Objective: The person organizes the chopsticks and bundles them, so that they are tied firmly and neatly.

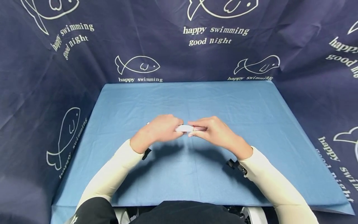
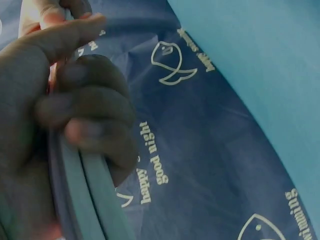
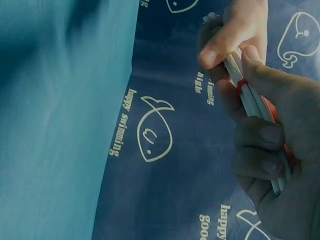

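Note:
Above the middle of the blue table cloth [image 1: 195, 99], both hands hold a small bundle of slim white sticks [image 1: 184, 128] with a red part [image 1: 200, 128]. My left hand [image 1: 176, 127] grips the left end, with its fingers curled round the pale sticks [image 2: 87, 195]. At the right end, my right hand [image 1: 193, 131] has its fingers and thumb wrapped round the sticks [image 3: 252, 102] near a red band [image 3: 241, 85]. In the right wrist view the left hand's fingertips [image 3: 220, 50] pinch the far end. The hands hide most of the bundle.
A dark blue curtain [image 1: 173, 46] printed with white fish and words walls in the table at the back and both sides. The cloth's front edge [image 1: 195, 203] lies just before my body. Long pale sleeves [image 1: 112, 174] cover both forearms.

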A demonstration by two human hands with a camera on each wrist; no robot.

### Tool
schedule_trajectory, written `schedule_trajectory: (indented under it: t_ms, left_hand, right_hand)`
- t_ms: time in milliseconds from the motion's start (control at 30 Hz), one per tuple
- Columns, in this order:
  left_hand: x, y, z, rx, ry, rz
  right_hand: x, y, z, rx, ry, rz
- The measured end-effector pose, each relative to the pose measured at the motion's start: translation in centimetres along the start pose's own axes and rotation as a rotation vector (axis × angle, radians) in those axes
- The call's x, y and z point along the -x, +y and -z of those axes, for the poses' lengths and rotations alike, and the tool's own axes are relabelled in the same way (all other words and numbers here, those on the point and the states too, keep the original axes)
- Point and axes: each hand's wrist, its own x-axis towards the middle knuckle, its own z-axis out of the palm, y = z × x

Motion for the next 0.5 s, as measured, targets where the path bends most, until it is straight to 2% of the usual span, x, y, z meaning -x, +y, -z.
schedule_trajectory:
  t_ms: [100, 233, 500]
  left_hand:
    - [0.6, -0.6, 0.7, -0.058, 0.05, 0.024]
    - [1.4, -1.2, 1.4, -0.103, 0.049, 0.069]
    - [2.2, -1.8, 1.9, -0.099, 0.053, 0.073]
  right_hand:
    - [0.1, 0.2, 0.7, -0.017, 0.032, -0.02]
    - [0.2, 0.5, 1.6, -0.042, 0.07, -0.026]
    - [0.5, 1.1, 2.5, -0.009, 0.137, 0.075]
